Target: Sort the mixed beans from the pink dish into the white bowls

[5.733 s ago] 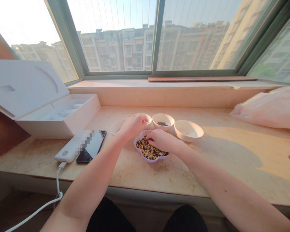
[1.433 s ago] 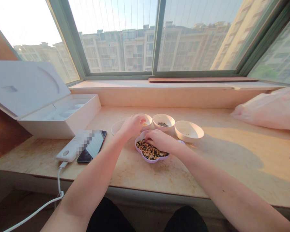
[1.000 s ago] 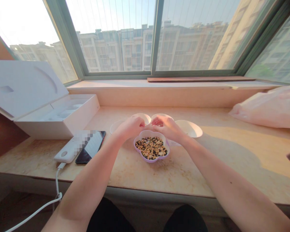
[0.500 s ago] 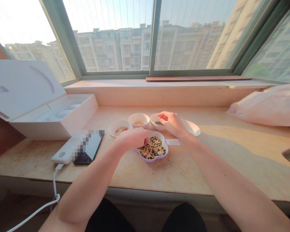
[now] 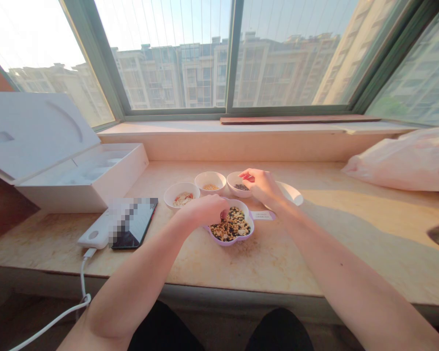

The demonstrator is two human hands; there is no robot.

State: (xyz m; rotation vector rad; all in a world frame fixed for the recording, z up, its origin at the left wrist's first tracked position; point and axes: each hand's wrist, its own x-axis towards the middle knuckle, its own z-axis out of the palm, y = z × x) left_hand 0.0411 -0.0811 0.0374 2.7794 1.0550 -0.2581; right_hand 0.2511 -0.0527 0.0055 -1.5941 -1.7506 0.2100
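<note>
My left hand (image 5: 211,209) bends down into a lilac flower-shaped bowl (image 5: 229,242) of mixed yellow and black beans (image 5: 232,225). Its fingers are closed together at the beans; whatever lies between the tips is hidden. Over a small white bowl (image 5: 236,178) of black beans (image 5: 241,187) hovers my right hand (image 5: 261,185), fingertips pinched, with anything in them too small to make out. Left of that bowl stand a white bowl (image 5: 209,177) with yellow beans and another white bowl (image 5: 181,188) with pale, reddish flat pieces. Partly behind my right wrist sits a white dish (image 5: 294,195).
A paper label (image 5: 262,215) lies beside the lilac bowl. At left are an open white box (image 5: 119,178), a dark phone (image 5: 135,229) and a white power bank (image 5: 95,233) with a cable. A plastic bag (image 5: 406,161) rests at right, under the window.
My left hand has shifted slightly at the beans in the lilac bowl. My right hand stays almost in place over the bowl of black beans.
</note>
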